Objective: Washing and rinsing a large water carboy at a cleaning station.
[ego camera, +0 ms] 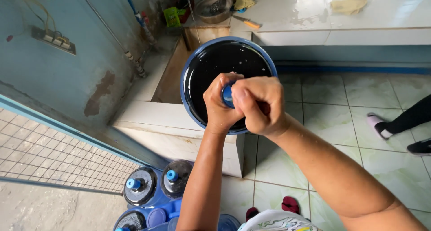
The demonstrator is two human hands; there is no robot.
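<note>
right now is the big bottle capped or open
Capped: a blue cap shows on the bottle neck between both hands, left and right.

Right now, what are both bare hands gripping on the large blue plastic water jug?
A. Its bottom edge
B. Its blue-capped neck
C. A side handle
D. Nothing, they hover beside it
B: the left hand and right hand close together around the blue cap at the middle of the large blue plastic water jug.

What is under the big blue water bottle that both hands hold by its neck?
Under the bottle shows the white tiled ledge of a basin. Its base is hidden. The left hand and right hand cover its blue cap.
</note>
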